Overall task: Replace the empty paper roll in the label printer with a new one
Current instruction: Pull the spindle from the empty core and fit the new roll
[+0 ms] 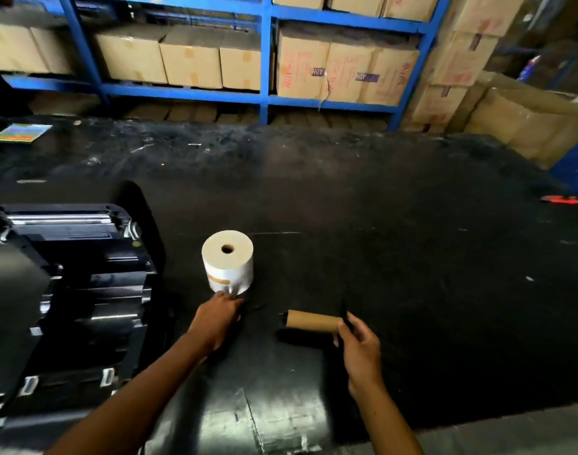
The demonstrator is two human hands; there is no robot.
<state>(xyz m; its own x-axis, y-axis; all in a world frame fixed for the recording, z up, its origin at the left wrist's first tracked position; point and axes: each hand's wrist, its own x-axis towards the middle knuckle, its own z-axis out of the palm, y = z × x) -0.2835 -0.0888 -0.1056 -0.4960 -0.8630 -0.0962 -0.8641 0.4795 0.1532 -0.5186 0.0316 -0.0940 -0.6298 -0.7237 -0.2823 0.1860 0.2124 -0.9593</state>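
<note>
two hands work low in the frame. the right hand, lower right of centre, pinches the end of a bare cardboard tube, which lies on its side on the black table. the left hand, just left of it, has its fingers closed against the bottom edge of the new roll, seemingly picking at the loose paper end near a strip of tan tape; whether it truly grips the paper cannot be told.

the step in hand looks like freeing the new roll's end while setting the spent tube aside. it would go best if the tube were put down well clear of the printer, the tape peeled cleanly so the paper does not tear, and the roll lifted by its sides with the end feeding the right way.

the tube is brown, matte, thin-walled. the roll stands upright at centre, a fat white cylinder with a small core hole. the printer, at left, is open, glossy black plastic with a metal bar. the table is scuffed and dusty. beyond, blue shelves hold cardboard boxes.
</note>
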